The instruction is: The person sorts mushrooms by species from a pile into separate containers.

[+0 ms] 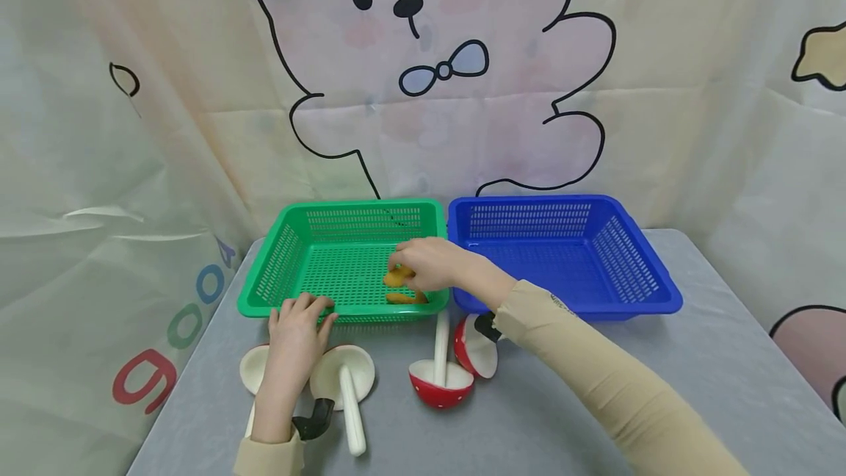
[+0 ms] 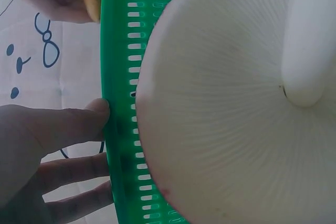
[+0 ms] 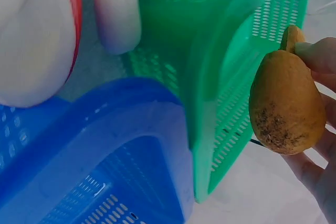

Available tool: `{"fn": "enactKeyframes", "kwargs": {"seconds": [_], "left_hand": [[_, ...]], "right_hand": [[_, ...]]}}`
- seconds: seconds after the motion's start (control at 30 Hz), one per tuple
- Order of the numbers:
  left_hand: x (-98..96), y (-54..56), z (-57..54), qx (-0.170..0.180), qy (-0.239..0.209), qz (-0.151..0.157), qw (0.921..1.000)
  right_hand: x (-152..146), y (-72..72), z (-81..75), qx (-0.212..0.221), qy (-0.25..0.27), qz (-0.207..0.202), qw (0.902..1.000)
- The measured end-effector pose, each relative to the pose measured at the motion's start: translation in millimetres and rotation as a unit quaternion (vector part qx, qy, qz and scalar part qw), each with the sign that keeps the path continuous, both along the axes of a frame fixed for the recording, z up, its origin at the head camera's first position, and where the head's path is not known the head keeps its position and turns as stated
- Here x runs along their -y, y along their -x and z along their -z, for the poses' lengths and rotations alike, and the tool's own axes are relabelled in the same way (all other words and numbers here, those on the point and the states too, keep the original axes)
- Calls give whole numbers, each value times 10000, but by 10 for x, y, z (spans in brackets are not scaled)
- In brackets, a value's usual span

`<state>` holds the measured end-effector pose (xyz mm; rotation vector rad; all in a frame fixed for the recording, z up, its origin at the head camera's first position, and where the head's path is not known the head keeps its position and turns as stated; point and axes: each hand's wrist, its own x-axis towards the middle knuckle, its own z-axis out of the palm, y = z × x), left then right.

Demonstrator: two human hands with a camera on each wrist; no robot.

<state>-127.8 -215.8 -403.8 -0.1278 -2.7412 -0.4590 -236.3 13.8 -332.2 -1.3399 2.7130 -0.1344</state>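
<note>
My right hand (image 1: 429,261) pinches an orange-brown toy mushroom (image 3: 287,103) by its short stem, over the right part of the green basket (image 1: 261,270). Dark speckles mark one end of the mushroom's rounded cap. Below it in the head view, a second orange-brown piece (image 1: 399,299) lies in the basket, against the front wall. My left hand (image 1: 297,333) holds the basket's front rim, with the thumb on the near side and the fingertips hidden behind the rim in the left wrist view.
A blue basket (image 1: 661,281) stands right beside the green one. Red-and-white toy mushrooms lie in front: one (image 1: 253,369) partly behind my left forearm, another (image 1: 350,410) beside it, and two on the right, one upright-stemmed (image 1: 440,384), one tilted (image 1: 477,351). A printed curtain (image 1: 661,131) hangs behind.
</note>
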Motion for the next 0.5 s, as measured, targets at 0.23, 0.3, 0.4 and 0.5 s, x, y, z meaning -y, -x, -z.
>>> {"fn": "enactKeyframes", "kwargs": {"seconds": [0.23,0.3,0.4,0.5], "left_hand": [[6,1,-5,21,35,-23,10000],[4,0,-8,19,41,-25,10000],[-3,-3,-10,32,41,-24,10000],[-13,-3,-13,48,37,-12,10000]], "right_hand": [[114,171,140,19,-219,136,9997],[142,220,187,58,-257,160,9995],[180,289,247,140,-274,194,9993],[207,345,288,239,-283,280,9989]]}}
